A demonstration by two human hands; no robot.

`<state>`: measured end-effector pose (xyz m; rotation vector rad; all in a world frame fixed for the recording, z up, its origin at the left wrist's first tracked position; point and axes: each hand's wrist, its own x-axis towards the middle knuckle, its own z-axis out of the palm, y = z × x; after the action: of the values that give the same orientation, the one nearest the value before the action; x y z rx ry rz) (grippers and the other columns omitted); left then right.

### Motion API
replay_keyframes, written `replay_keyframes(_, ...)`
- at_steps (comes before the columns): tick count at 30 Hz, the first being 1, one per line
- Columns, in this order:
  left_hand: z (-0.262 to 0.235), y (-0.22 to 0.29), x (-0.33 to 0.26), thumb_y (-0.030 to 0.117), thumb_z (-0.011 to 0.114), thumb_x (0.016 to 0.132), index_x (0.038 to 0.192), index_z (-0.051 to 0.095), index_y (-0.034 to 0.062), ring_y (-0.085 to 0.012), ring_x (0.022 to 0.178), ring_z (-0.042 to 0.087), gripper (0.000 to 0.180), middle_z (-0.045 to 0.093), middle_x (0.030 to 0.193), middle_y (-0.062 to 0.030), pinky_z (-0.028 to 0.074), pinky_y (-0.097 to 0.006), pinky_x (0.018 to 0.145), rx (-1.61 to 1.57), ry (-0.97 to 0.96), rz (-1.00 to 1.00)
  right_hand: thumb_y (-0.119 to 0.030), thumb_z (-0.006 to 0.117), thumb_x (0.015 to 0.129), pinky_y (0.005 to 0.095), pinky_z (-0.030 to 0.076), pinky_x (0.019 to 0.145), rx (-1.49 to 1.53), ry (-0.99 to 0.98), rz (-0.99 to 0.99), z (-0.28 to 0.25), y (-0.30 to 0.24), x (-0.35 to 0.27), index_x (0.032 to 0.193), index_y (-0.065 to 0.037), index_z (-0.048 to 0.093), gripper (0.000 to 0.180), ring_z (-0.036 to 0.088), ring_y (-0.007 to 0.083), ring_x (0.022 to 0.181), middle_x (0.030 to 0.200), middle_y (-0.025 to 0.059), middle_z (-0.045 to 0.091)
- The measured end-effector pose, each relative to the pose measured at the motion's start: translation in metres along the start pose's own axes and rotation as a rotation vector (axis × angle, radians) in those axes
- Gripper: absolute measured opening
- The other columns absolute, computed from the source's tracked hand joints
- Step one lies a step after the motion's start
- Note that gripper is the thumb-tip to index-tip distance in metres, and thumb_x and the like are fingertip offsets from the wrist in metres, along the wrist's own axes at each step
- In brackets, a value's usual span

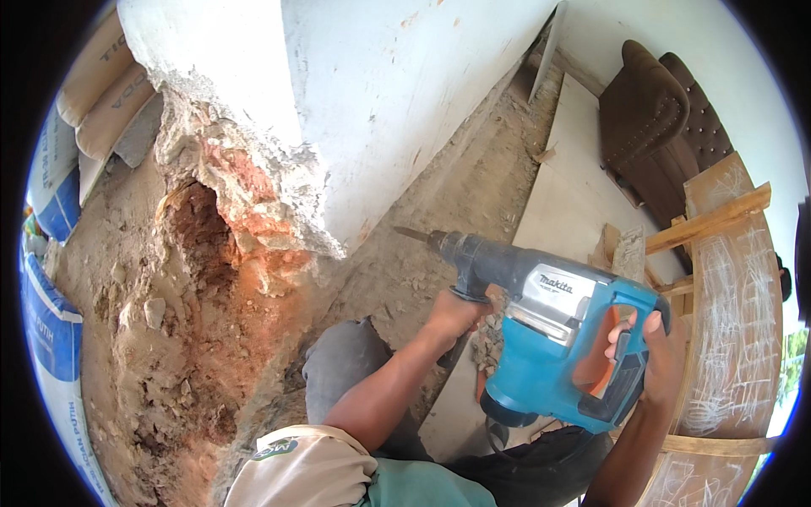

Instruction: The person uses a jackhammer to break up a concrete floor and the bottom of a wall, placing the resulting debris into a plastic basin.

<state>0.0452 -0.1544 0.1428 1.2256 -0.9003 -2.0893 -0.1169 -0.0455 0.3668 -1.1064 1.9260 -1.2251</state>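
A teal and silver demolition hammer [553,317] lies across the front of me, its dark chisel bit [411,232] pointing left toward the broken wall corner. My left hand [456,314] is closed round the black side handle near the front of the tool. At the rear, my right hand [655,351] wraps round the D-shaped handle. The bit's tip is apart from the wall. The white wall [372,93] has its lower corner hacked away, and red brick [253,203] shows under the plaster. A dark hollow [201,224] is cut into its base.
Rubble and soil [160,355] cover the ground at left, with blue and white sacks [55,338] and brown sacks [106,84] beyond. A brown tufted armchair [646,110] stands at the far right. Near it is a scribbled board [726,338] with wooden battens [710,218].
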Motion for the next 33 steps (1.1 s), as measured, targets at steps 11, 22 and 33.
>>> replay_keyframes(11,-0.007,-0.003,0.020,0.010,0.077,0.069,0.070,0.060,0.0036,-0.0135,0.047,0.050,0.018,0.056,0.061,-0.0035,0.039,-0.030,0.044,0.021,0.080,-0.019,-0.059,0.059,0.088,0.0239,0.049,0.048,-0.080,-0.101,-0.046,0.028,-0.005,0.029,0.092,-0.004,0.055,0.055,0.061,0.0152,0.053,0.068,0.0104,0.061)
replay_keyframes(22,0.006,-0.016,0.031,0.007,0.072,0.071,0.069,0.058,0.0043,-0.0150,0.048,0.051,0.014,0.055,0.061,-0.0048,0.040,-0.030,0.046,0.007,0.085,0.015,-0.056,0.066,0.084,0.0271,0.049,0.051,-0.004,-0.055,0.061,0.012,0.009,0.031,0.093,-0.001,0.058,0.057,0.061,0.0155,0.057,0.071,0.0097,0.062)
replay_keyframes(33,-0.004,-0.049,0.033,0.003,0.069,0.072,0.070,0.060,0.0017,-0.0149,0.046,0.051,0.009,0.056,0.060,-0.0066,0.038,-0.030,0.041,0.324,0.150,-0.017,-0.056,0.069,0.083,0.0285,0.052,0.058,0.562,-0.028,0.310,-0.013,0.095,-0.022,0.090,-0.004,0.056,0.054,0.065,0.0191,0.065,0.076,0.0107,0.064)
